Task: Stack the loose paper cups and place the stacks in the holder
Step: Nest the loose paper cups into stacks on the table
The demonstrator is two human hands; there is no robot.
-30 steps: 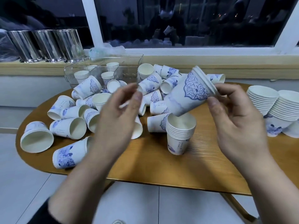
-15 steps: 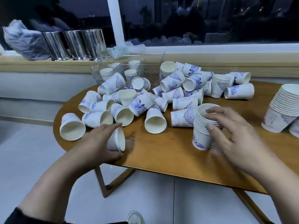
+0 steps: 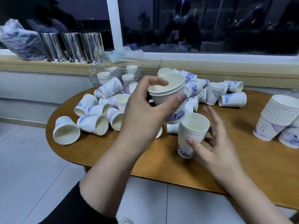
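Small nested set of cups (image 3: 168, 92): gripped at centre frame by the left hand (image 3: 145, 110), thumb and fingers curled round the rims, mouth tilted toward the camera, raised above the desk (image 3: 242, 167).

Standing stack (image 3: 192, 135): set upright on the desk just right of centre, below the raised set. It is touched by the right hand (image 3: 216, 143), fingers spread and fairly straight, thumb laid against its side; a full grip is not seen.

Loose cups (image 3: 90, 110): blue-patterned, scattered on their sides across the left and upper middle of the desk.

Tall stacks (image 3: 276, 117): two, leaned together at the right edge of the frame.

Clear holder (image 3: 152, 65): at the desk's far edge, upper centre, short stacks seen inside.

Three metal canisters (image 3: 72, 46) and a plastic bag (image 3: 21, 41): on the sill, upper left.
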